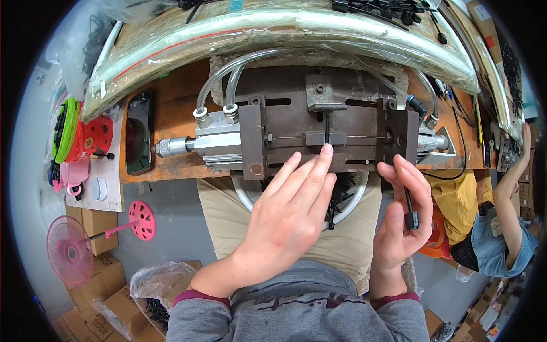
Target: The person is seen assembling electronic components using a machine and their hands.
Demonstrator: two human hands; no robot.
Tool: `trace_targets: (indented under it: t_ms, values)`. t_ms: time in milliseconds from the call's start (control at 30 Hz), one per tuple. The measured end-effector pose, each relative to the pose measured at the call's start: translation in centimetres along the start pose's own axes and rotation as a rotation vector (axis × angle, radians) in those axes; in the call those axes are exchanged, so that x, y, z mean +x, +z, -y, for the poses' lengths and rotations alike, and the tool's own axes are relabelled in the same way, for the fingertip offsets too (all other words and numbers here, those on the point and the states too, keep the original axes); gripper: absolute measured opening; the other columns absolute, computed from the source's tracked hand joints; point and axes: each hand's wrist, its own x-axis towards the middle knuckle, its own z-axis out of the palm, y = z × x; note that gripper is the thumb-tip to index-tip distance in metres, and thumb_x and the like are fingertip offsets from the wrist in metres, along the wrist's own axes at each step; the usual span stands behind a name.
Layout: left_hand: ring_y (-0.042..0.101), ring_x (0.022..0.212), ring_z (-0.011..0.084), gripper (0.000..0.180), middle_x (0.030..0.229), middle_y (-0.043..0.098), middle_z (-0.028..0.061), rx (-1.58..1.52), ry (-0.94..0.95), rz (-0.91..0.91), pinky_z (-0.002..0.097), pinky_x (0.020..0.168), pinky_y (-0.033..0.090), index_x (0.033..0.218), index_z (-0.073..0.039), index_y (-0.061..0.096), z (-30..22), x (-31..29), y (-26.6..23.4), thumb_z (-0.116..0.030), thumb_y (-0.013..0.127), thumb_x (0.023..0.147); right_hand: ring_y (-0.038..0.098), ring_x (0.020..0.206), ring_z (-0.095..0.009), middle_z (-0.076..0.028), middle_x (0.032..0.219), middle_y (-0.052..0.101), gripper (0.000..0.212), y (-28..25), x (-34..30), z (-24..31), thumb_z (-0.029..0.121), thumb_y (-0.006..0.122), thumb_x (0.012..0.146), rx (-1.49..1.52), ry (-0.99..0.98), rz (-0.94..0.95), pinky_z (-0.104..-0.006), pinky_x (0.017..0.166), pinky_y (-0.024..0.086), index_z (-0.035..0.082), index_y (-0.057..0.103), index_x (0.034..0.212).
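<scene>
My left hand [288,211] is stretched out flat over the near edge of the metal jig [290,85]. One of its fingertips touches the lower end of a thin black part [327,128], which stands at a small grey block [316,138] in the jig's middle. A thin wire or rod runs sideways on both sides of that block. To the right, my right hand [401,222] has its fingers curled round a black rod with a thick ribbed end [411,216]. That hand is apart from the jig, in front of its right upright plate [397,134].
Pneumatic cylinders [219,149] with clear hoses [250,56] flank the jig. A black phone [139,131] lies on the bench at left, near a red and green basket [94,134]. A pink fan [71,251] stands lower left. At far right a co-worker's arm [510,199] reaches upward.
</scene>
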Motion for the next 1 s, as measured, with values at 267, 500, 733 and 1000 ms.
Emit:
trace_targets:
  t_ms: [267, 500, 733, 1000]
  values:
    - [0.068, 0.088, 0.0241, 0.028, 0.132, 0.062, 0.0194, 0.101, 0.019, 0.032, 0.0357, 0.084, 0.054, 0.104, 0.002, 0.070, -0.2, 1.0, -0.1, -0.006, 0.071, 0.077, 0.058, 0.122, -0.041, -0.030, 0.141, 0.044, 0.077, -0.6, -0.2, -0.5, 0.053, 0.058, 0.096, -0.003, -0.136, 0.046, -0.0498, 0.106, 0.044, -0.009, 0.043, 0.138]
    - [0.063, 0.064, 0.0178, 0.027, 0.133, 0.063, 0.0158, 0.102, -0.021, 0.059, 0.0292, 0.062, 0.052, 0.103, 0.000, 0.071, -0.2, 0.8, -0.2, -0.006, 0.073, 0.077, 0.065, 0.113, -0.035, -0.029, 0.134, 0.054, 0.053, -1.0, 0.1, -0.1, 0.002, 0.084, 0.076, 0.029, -0.171, 0.074, -0.0419, 0.098, 0.053, -0.002, 0.053, 0.118]
    - [0.062, 0.059, 0.0172, 0.026, 0.131, 0.065, 0.0140, 0.081, -0.025, 0.038, 0.0287, 0.058, 0.051, 0.102, -0.001, 0.072, 0.1, 0.4, -0.1, -0.005, 0.073, 0.076, 0.068, 0.104, -0.028, -0.023, 0.125, 0.063, 0.038, -0.4, 1.3, 1.2, 0.001, 0.088, 0.064, -0.306, -0.148, 0.184, -0.0341, 0.082, 0.061, -0.001, 0.070, 0.097]
    - [0.067, 0.067, 0.0207, 0.024, 0.125, 0.068, 0.0102, -0.229, 0.036, 0.295, 0.0318, 0.062, 0.055, 0.102, -0.005, 0.072, 0.7, -2.9, -2.1, -0.009, 0.074, 0.079, 0.070, 0.097, -0.026, -0.021, 0.130, 0.063, 0.030, 0.8, 1.5, 0.1, -0.001, 0.082, 0.068, -0.378, -0.161, 0.362, -0.0321, 0.078, 0.057, -0.001, 0.067, 0.095]
